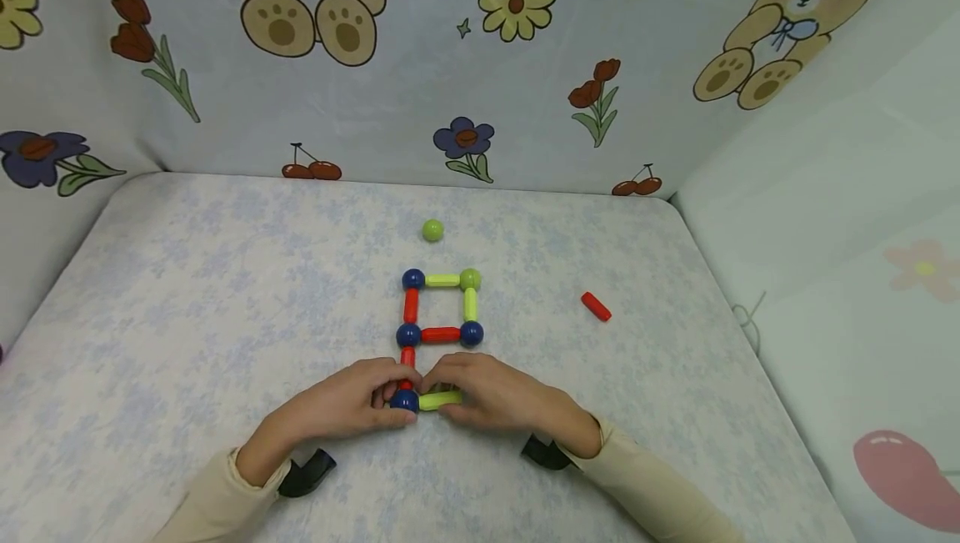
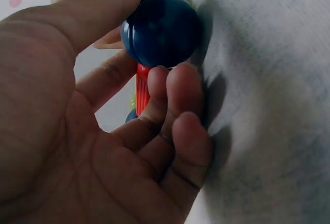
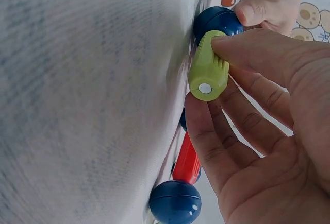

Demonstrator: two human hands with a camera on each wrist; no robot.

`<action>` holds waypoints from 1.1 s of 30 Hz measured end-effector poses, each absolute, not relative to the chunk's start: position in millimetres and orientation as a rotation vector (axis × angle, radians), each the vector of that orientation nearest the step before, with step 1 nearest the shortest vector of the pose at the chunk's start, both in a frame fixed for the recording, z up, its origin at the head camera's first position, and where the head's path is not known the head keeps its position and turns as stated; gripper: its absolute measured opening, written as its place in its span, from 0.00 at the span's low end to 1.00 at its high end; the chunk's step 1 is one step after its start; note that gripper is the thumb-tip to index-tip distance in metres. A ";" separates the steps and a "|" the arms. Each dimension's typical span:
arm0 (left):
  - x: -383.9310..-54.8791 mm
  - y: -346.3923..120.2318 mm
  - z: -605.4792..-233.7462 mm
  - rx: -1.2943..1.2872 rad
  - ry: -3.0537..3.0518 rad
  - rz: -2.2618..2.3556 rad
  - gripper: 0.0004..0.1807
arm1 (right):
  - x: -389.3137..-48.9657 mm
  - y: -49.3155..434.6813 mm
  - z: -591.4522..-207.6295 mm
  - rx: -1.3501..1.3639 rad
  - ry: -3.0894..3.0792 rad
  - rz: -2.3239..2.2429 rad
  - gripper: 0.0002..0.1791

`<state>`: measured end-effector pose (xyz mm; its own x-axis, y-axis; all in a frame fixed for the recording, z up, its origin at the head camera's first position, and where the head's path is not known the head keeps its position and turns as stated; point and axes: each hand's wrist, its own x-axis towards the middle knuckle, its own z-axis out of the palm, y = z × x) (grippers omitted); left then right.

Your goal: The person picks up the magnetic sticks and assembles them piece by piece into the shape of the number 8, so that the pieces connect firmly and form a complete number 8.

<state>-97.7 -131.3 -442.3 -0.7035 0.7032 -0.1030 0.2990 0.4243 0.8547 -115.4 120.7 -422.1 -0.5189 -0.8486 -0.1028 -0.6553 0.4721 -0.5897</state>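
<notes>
My left hand (image 1: pixel 345 401) grips a blue ball (image 2: pixel 165 31) at the near end of a flat figure of magnetic rods and balls. My right hand (image 1: pixel 498 391) pinches a light green rod (image 3: pixel 209 67) between thumb and fingers; its far end meets that blue ball. A red rod (image 1: pixel 407 357), partly behind the left fingers, runs from the held ball to another blue ball (image 1: pixel 408 335). Beyond it lies a square with red rods on the left and near sides, green rods on the far and right sides, and a green ball (image 1: pixel 470 279) at its far right corner.
A loose green ball (image 1: pixel 432 230) lies beyond the square. Off to the right is a loose red rod (image 1: pixel 596 306). The pale patterned tabletop (image 1: pixel 225 276) meets a cloth printed with bears and flowers (image 1: pixel 420 109) at the back.
</notes>
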 end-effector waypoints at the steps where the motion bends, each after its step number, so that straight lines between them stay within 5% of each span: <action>1: -97.8 -130.7 -442.4 0.851 2.240 1.195 0.19 | -115.3 121.3 -422.2 -1.258 2.341 -0.699 0.16; 15: -101.3 -132.4 -445.7 0.865 2.197 1.191 0.17 | -135.0 129.0 -411.8 -1.241 2.366 -0.793 0.14; 33: -105.1 -132.9 -449.9 0.839 2.173 1.167 0.16 | -251.8 127.2 -390.9 -1.119 2.595 -0.802 0.16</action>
